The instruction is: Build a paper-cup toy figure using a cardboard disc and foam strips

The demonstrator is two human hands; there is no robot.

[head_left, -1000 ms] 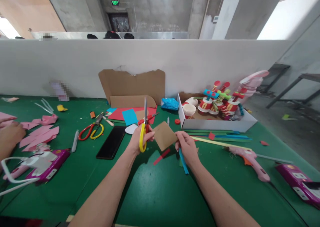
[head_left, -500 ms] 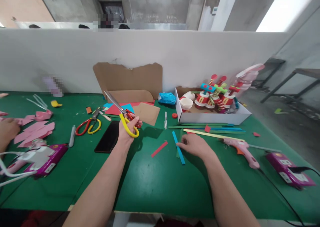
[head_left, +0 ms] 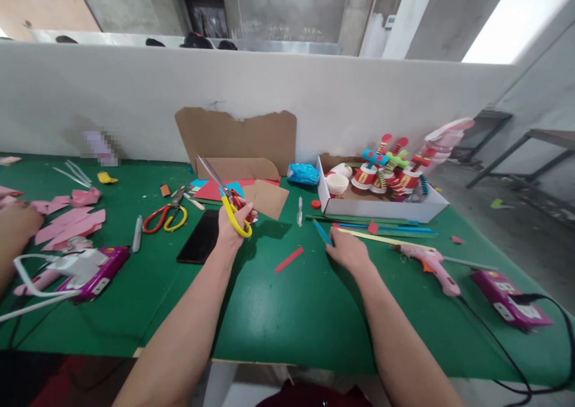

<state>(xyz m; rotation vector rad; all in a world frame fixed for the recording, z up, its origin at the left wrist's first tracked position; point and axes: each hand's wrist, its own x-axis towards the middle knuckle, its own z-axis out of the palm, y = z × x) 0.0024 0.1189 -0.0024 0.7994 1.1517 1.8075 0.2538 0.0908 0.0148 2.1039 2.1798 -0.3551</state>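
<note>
My left hand (head_left: 232, 226) is closed round the yellow-and-red handles of a pair of scissors (head_left: 223, 194), blades pointing up and to the left. Just behind it a brown cardboard square (head_left: 268, 198) lies on coloured paper sheets. My right hand (head_left: 347, 251) rests on the green table (head_left: 287, 311) with its fingers pinched on the lower end of a blue paper strip (head_left: 322, 232). A red paper strip (head_left: 289, 259) lies between my two hands.
A black phone (head_left: 199, 244) and a second pair of scissors (head_left: 166, 217) lie left of my left hand. A white box (head_left: 381, 206) of paper-cup crafts stands at the right. A pink glue gun (head_left: 429, 264) and purple boxes (head_left: 510, 299) lie nearby. Another person's hand (head_left: 15, 230) is at the far left.
The cardboard square went from my hands to the table behind the scissors. My right hand dropped to the table and took hold of the blue strip. The scissors tilted left.
</note>
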